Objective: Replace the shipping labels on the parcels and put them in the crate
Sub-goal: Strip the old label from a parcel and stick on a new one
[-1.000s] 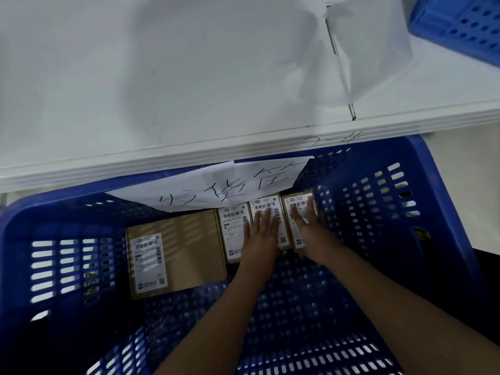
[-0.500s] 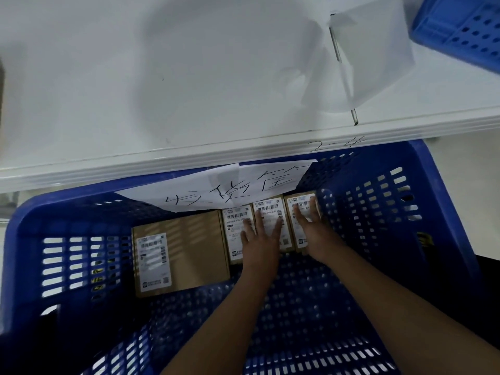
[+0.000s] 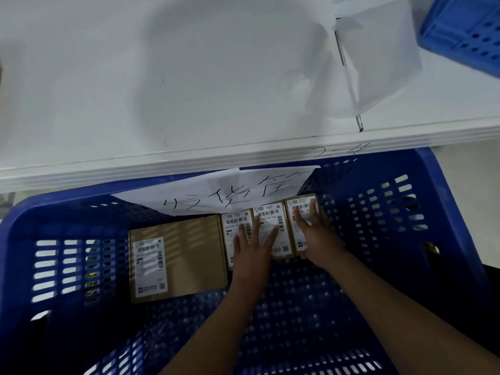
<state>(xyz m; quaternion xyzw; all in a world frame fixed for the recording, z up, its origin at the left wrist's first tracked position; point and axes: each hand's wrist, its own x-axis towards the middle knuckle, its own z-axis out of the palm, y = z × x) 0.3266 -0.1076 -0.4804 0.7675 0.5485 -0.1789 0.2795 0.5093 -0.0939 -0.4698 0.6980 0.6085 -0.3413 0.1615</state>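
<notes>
Hands first, seen from the head camera: both reach down into the blue crate (image 3: 457,212), which stands on the floor under the edge of a white table (image 3: 189,77). The left hand (image 3: 253,246) lies flat with its fingers straight and spread, resting across the left small parcel (image 3: 234,226) and the middle small parcel (image 3: 273,220) — it grips nothing. The right hand (image 3: 311,234) is likewise flat, fingers straight and pressed on the label of the right small parcel (image 3: 295,212); whether its thumb hooks the near edge of that box cannot be told.

The three small parcels lie side by side, touching, on the crate floor against the far wall, each with a white barcode label facing up. Just to their left, touching the left one, lies a large cardboard parcel (image 3: 189,255), flat, with a shipping label (image 3: 149,266) on its left part.

A paper sign (image 3: 216,196) with handwritten characters hangs over the crate's far rim, its lower edge overlapping the tops of the small parcels.

On the table lie a white sheet (image 3: 384,58) with a thin metal rod (image 3: 349,77) running under it — and, at the far right corner, part of a second blue crate (image 3: 465,31).
</notes>
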